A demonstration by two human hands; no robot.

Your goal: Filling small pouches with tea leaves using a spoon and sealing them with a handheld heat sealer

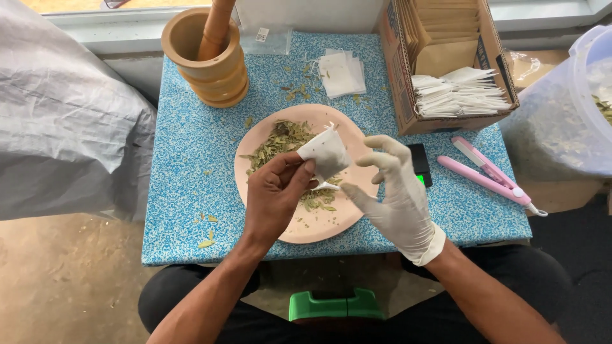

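Observation:
My bare left hand (274,194) pinches a small white filter bag (325,153) by its lower edge, holding it over a pink plate (299,230). Dried green leaves (280,141) lie heaped on the plate's far half. My right hand (395,194), in a white glove, hovers just right of the bag with fingers spread, holding nothing. The bag's drawstring end points up and away from me.
A wooden mortar with pestle (207,54) stands at the table's back left. Loose white bags (341,73) lie at the back centre. A cardboard box (446,64) of bags sits back right, beside a small black scale (421,162), a pink sealer (491,175) and a clear tub of leaves (574,102).

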